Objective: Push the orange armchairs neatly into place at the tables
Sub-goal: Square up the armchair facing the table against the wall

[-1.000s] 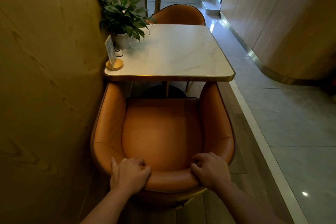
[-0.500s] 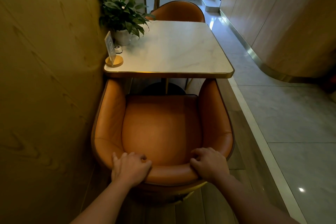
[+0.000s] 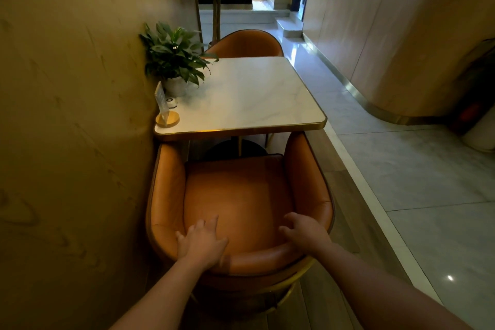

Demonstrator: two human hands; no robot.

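Change: half a second ago both hands were curled over the backrest; now the left hand [image 3: 201,244] lies flat with fingers spread, its grip opened.
Right hand [image 3: 304,232]: grip looser, fingers bent over the backrest rim, lower centre-right of frame.
Near orange armchair [image 3: 238,195]: lower centre, armrest tips under the marble desk [image 3: 249,96] edge.
Meaning: this chair looks seated; hands appear to be letting go.
Far orange armchair [image 3: 245,43]: upper centre, tucked at the desk's far side.

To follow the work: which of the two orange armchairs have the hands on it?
The near armchair, its seat visible; the far armchair shows only its back beyond the table.
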